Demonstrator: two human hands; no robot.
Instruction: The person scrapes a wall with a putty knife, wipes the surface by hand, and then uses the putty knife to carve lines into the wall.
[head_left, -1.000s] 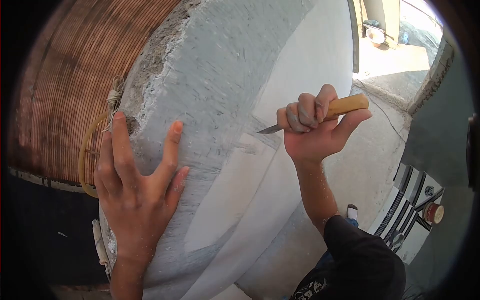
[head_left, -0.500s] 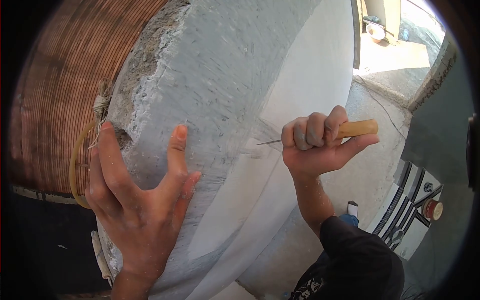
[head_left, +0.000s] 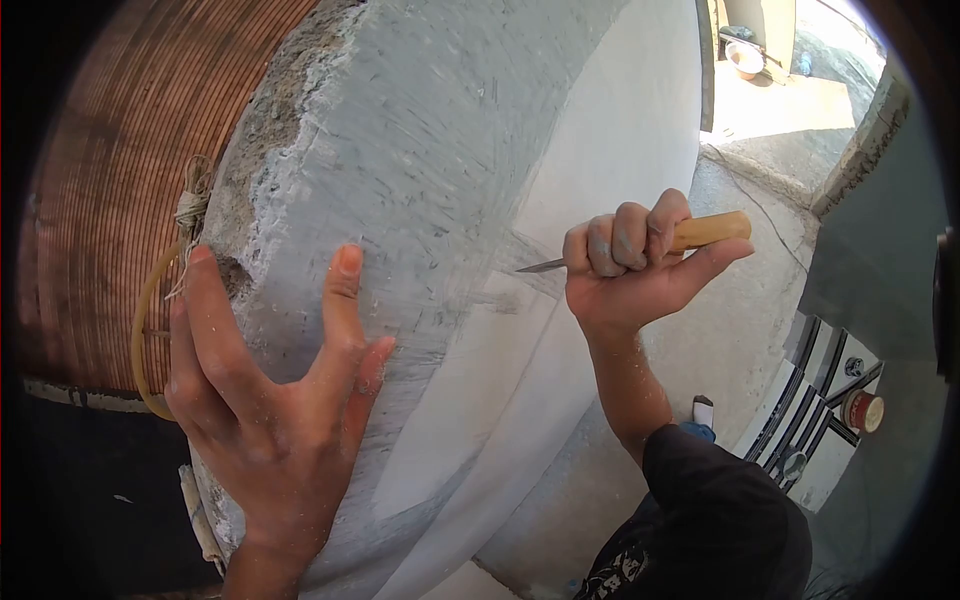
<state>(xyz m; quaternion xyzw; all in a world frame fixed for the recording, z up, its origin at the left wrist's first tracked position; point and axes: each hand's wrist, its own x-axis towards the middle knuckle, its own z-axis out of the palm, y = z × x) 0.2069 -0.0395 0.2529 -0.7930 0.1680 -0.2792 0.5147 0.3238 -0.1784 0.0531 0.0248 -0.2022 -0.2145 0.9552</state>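
My right hand (head_left: 640, 262) is wrapped round the yellow wooden handle (head_left: 712, 231) of a knife-like tool. Its narrow, pointed metal blade (head_left: 541, 266) sticks out past the little-finger side, aimed left over the scraped grey surface. Grey smears mark the knuckles. On the left, my left hand (head_left: 272, 390) lies spread on the curved grey slab (head_left: 425, 150), beside its rough, broken edge (head_left: 285, 130). The index fingertip reaches a small hole in that edge, close to a knotted string (head_left: 191, 207). Smooth white areas (head_left: 620, 110) border the scratched grey band.
Copper-coloured ribbed material (head_left: 130, 200) lies beyond the broken edge, with a yellowish tube (head_left: 140, 340) by it. To the lower right, a red tin (head_left: 863, 411) stands by a black-and-white striped panel (head_left: 790, 425). A white bowl (head_left: 743, 59) sits at the sunlit top right.
The tool has turned slightly in my right hand, so more of the blade's width shows. The view has shifted a little; my left hand keeps its place on the slab.
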